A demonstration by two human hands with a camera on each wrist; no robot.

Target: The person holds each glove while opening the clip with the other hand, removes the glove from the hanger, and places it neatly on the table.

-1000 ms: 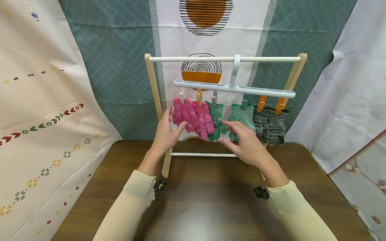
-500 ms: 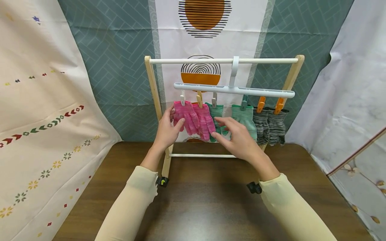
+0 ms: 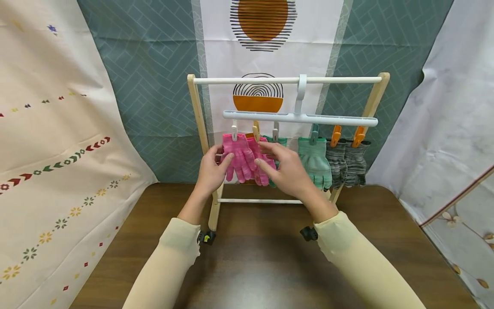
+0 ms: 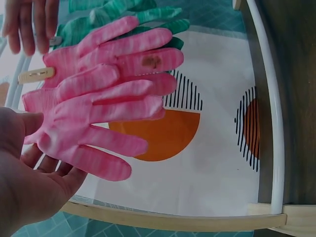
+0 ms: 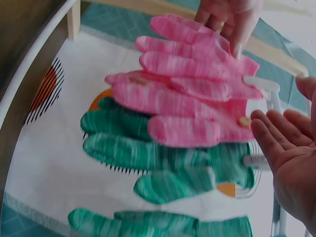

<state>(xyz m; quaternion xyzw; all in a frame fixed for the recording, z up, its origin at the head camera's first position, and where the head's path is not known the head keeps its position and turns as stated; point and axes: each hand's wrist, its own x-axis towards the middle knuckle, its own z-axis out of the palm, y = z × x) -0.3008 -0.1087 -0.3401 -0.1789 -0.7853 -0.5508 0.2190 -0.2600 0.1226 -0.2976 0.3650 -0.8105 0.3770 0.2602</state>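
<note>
In the head view, two pink knit gloves hang from clothespins on a white hanger [image 3: 266, 116]. My left hand [image 3: 211, 169] holds the outer edge of the leftmost pink glove [image 3: 240, 156], thumb in front and fingers behind. In the left wrist view that thumb lies at the cuff. The second pink glove [image 4: 148, 60] hangs beside it, with a brown stain near a fingertip, from a beige clothespin [image 4: 37, 75]. My right hand [image 5: 291, 158], fingers extended and thumb apart, is close to this glove's cuff. Behind the right hand in the head view, a green glove [image 5: 148, 152] is partly hidden.
A wooden rack with a white top bar [image 3: 247, 80] carries the hanger above a brown table [image 3: 247, 257]. Farther right hang a light green glove [image 3: 314, 161] and two dark grey gloves [image 3: 355, 163] on orange clothespins. Patterned cloths surround the table.
My right hand has moved left from the green gloves to the second pink glove. My left hand has closed in on the leftmost pink glove, which now hangs straighter.
</note>
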